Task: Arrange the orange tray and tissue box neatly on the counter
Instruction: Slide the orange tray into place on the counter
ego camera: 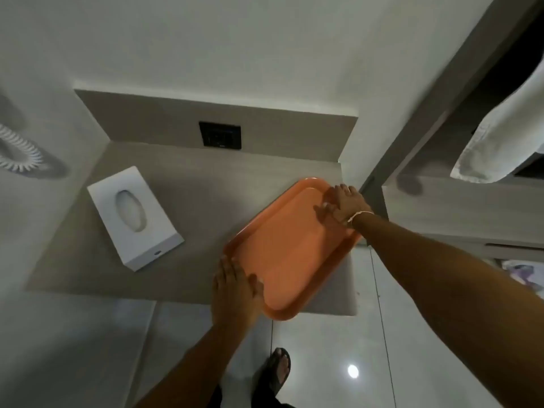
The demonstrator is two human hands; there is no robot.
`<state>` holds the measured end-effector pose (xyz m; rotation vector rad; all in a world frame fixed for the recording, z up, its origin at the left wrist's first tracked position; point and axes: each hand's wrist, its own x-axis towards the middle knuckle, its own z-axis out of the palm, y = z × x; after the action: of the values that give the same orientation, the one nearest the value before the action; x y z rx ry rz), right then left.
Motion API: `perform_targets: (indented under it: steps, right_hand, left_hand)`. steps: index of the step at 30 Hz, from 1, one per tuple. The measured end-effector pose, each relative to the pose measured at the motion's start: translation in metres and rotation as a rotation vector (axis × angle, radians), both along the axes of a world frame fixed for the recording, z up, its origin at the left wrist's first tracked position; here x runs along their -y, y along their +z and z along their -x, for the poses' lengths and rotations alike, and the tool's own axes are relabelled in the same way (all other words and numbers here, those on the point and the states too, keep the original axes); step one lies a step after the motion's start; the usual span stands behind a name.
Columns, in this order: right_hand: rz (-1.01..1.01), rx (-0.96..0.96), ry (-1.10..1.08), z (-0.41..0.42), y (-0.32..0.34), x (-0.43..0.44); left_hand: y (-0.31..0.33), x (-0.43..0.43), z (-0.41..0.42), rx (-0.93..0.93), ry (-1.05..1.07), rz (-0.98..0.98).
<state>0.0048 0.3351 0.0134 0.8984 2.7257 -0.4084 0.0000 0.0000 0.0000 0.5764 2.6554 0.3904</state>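
An orange tray (290, 248) lies skewed on the right side of the grey counter (200, 207), its near corner jutting past the front edge. My left hand (235, 293) grips the tray's near-left rim, thumb resting inside it. Over at the far-right rim, my right hand (343, 206) holds on with fingers on the inner surface. A white tissue box (135, 217) with an oval opening sits at an angle on the counter's left side, apart from the tray and both hands.
A black wall socket (220, 134) sits in the backsplash behind the counter. A coiled white cord (20, 151) hangs on the left wall. A white towel (506, 134) hangs at the upper right. Below is glossy tiled floor with my sandalled foot (278, 369).
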Motion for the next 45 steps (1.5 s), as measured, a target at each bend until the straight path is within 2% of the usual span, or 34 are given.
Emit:
perform_targets:
  steps: [6,12,16,23,33,37,45]
  right_hand:
    - [0.048,0.016,-0.144,-0.003,-0.017,-0.003]
    - [0.072,-0.033,-0.184,-0.002,-0.024,0.002]
    - [0.157,-0.154,-0.269,-0.002,-0.022,-0.008]
    - [0.185,-0.163,-0.351,-0.008,-0.013,-0.014]
    - [0.248,-0.253,-0.534,0.002,-0.008,0.006]
    - [0.325,-0.303,-0.642,0.015,-0.010,0.024]
    - [0.375,-0.337,-0.829,0.060,-0.017,0.055]
  left_hand:
    - [-0.024,-0.005,-0.027,0.097,0.128,0.013]
    - [-0.028,-0.012,-0.037,0.158,0.170,-0.004]
    - [-0.029,-0.012,-0.031,0.154,0.207,-0.041]
    - [-0.018,-0.002,-0.009,0.172,0.211,-0.140]
    - [0.019,0.003,0.112,0.199,0.273,-0.409]
    - [0.038,0.000,0.173,0.223,0.272,-0.417]
    - [0.050,-0.008,0.278,0.298,0.135,-0.451]
